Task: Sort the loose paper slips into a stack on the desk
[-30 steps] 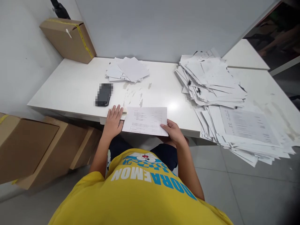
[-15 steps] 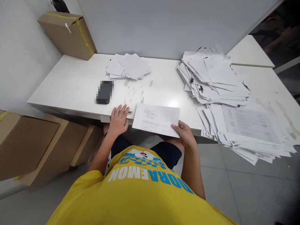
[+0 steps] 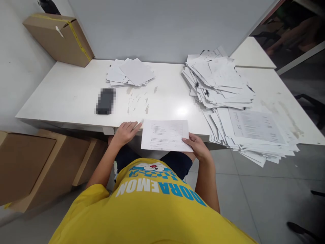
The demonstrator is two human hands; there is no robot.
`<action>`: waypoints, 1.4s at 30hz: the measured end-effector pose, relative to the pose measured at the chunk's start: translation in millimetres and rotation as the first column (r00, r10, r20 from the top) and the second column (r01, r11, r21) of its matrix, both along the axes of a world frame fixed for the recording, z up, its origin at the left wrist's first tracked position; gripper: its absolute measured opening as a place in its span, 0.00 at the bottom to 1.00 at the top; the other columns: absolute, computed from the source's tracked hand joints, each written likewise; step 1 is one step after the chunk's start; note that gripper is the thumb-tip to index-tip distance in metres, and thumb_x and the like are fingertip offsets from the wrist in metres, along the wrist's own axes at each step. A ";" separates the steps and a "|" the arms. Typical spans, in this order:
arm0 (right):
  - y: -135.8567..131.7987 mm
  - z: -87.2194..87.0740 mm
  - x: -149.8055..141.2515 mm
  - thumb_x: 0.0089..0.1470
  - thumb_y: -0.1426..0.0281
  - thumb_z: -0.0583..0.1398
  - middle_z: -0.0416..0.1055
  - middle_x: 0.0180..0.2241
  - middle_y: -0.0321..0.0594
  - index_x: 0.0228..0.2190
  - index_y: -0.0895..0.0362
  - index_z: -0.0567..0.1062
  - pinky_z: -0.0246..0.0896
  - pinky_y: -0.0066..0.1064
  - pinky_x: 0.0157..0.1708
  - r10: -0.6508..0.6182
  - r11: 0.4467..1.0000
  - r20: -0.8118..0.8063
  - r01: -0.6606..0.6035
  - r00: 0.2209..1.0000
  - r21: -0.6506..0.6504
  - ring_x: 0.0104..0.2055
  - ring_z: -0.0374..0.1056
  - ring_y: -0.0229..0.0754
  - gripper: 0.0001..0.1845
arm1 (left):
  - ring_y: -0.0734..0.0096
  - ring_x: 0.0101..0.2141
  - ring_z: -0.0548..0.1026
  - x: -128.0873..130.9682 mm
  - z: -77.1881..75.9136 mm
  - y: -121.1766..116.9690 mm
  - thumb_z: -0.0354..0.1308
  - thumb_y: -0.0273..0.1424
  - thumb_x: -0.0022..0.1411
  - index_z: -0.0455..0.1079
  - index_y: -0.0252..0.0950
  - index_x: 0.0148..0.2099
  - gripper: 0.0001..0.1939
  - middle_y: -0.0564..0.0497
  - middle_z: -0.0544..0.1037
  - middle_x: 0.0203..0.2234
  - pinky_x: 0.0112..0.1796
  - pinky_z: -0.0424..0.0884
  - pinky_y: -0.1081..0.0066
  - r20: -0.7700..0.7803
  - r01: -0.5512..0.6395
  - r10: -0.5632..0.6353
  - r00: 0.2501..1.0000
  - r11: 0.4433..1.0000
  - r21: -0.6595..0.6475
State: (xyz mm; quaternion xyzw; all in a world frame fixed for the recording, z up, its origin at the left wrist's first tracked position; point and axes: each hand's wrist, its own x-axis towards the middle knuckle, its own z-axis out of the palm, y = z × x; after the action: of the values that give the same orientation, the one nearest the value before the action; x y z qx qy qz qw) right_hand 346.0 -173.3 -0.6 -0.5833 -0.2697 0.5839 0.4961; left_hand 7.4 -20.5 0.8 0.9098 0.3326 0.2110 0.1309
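A printed sheet of paper [image 3: 166, 134] lies partly over the desk's front edge and reaches out above my lap. My right hand [image 3: 199, 146] grips its right side, thumb on top and fingers underneath. My left hand [image 3: 127, 133] is at the desk edge, just left of the sheet, with its fingers bent and close together. What lies under those fingers is hidden. Beyond it, on the white desk [image 3: 73, 101], is a dark, pixelated phone-like object [image 3: 105, 101].
A low pile of papers [image 3: 130, 72] lies at the back. Two large, untidy paper stacks, one behind [image 3: 218, 79] and one nearer [image 3: 256, 128], cover the right side. A cardboard box [image 3: 59, 42] stands in the left corner; more boxes [image 3: 58, 159] are below on the left.
My left hand has drawn in toward the desk edge, and its spread fingers have come together over the small object there. The sheet has straightened slightly, still in my right hand. The view has shifted right.
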 end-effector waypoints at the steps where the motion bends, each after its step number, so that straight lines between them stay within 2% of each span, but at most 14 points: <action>1: -0.1 0.3 -0.9 0.40 0.56 0.73 0.81 0.45 0.43 0.43 0.53 0.80 0.72 0.49 0.48 0.009 1.000 0.002 -0.009 1.000 -0.004 0.46 0.76 0.55 0.27 | 0.55 0.55 0.73 -1.5 1.0 1.0 0.48 0.37 0.70 0.71 0.46 0.59 0.19 0.41 0.76 0.55 0.56 0.65 0.53 0.033 -0.005 0.006 0.999 0.999 -0.035; 3: 0.3 0.9 -2.5 0.41 0.56 0.72 0.81 0.45 0.44 0.43 0.53 0.80 0.72 0.49 0.47 0.031 1.000 0.011 -0.031 0.999 -0.005 0.45 0.76 0.55 0.27 | 0.54 0.57 0.71 -3.5 3.4 4.1 0.48 0.39 0.70 0.72 0.46 0.58 0.19 0.40 0.74 0.57 0.58 0.63 0.51 0.073 -0.005 0.012 0.997 0.995 -0.095; 6: 1.8 1.7 -4.5 0.40 0.55 0.72 0.81 0.44 0.45 0.43 0.54 0.81 0.72 0.48 0.48 0.044 0.999 0.013 -0.044 0.999 0.001 0.45 0.76 0.54 0.28 | 0.54 0.60 0.70 -5.3 4.8 10.1 0.44 0.39 0.72 0.70 0.46 0.60 0.21 0.41 0.72 0.60 0.59 0.62 0.50 0.024 0.029 -0.027 0.999 0.994 -0.109; 12: 0.8 5.9 -6.5 0.38 0.54 0.73 0.81 0.43 0.44 0.42 0.54 0.81 0.72 0.47 0.46 0.047 0.999 0.017 -0.046 0.999 -0.029 0.43 0.76 0.53 0.29 | 0.54 0.53 0.75 -10.0 -1.6 20.5 0.47 0.40 0.71 0.69 0.42 0.62 0.22 0.39 0.75 0.56 0.50 0.68 0.58 -0.115 0.058 -0.046 0.992 0.994 0.096; 16: -3.4 11.1 -5.0 0.40 0.53 0.73 0.81 0.44 0.44 0.43 0.54 0.81 0.72 0.46 0.47 0.077 0.996 0.054 -0.074 0.996 -0.055 0.43 0.76 0.53 0.29 | 0.59 0.46 0.77 -11.8 -2.6 24.8 0.46 0.39 0.72 0.65 0.39 0.65 0.24 0.39 0.78 0.51 0.42 0.69 0.63 -0.244 0.173 -0.114 0.963 0.956 0.237; 22: -7.5 18.2 -5.7 0.40 0.54 0.72 0.81 0.45 0.44 0.45 0.53 0.80 0.71 0.47 0.48 0.073 0.994 0.066 -0.067 0.995 -0.086 0.45 0.76 0.55 0.30 | 0.58 0.44 0.76 -10.3 -2.2 21.4 0.46 0.43 0.72 0.61 0.31 0.66 0.29 0.37 0.79 0.48 0.41 0.68 0.62 -0.314 0.194 -0.072 0.947 0.906 0.377; 29: -10.8 19.0 -4.9 0.42 0.57 0.71 0.81 0.45 0.44 0.46 0.54 0.80 0.71 0.44 0.44 0.068 0.993 0.036 -0.064 0.997 -0.099 0.43 0.76 0.54 0.28 | 0.62 0.41 0.77 -11.3 -7.0 13.8 0.46 0.32 0.72 0.67 0.37 0.62 0.21 0.42 0.81 0.46 0.39 0.68 0.63 -0.290 0.191 -0.058 0.955 0.869 0.457; 37: -12.9 28.4 -8.9 0.45 0.60 0.71 0.81 0.45 0.44 0.48 0.54 0.79 0.72 0.39 0.39 0.076 0.993 -0.022 -0.078 0.997 -0.092 0.42 0.77 0.52 0.28 | 0.61 0.42 0.77 -13.0 -9.3 7.1 0.47 0.33 0.72 0.68 0.37 0.62 0.21 0.40 0.81 0.44 0.41 0.68 0.63 -0.222 0.099 0.008 0.975 0.879 0.466; 42: -10.2 33.6 -15.4 0.46 0.61 0.70 0.80 0.47 0.43 0.48 0.53 0.79 0.72 0.38 0.40 0.070 0.995 -0.063 -0.074 0.996 -0.064 0.44 0.77 0.51 0.26 | 0.61 0.41 0.77 -11.5 -5.2 8.4 0.48 0.34 0.72 0.66 0.35 0.64 0.21 0.40 0.81 0.45 0.39 0.67 0.63 -0.206 0.099 0.009 0.978 0.856 0.508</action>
State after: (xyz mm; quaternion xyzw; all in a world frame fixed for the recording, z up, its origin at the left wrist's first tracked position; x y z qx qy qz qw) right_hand 330.6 -183.4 32.9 -0.5712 -0.2559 0.6275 0.4631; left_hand -4.1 -12.1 -4.4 0.9356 0.2541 0.1960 -0.1468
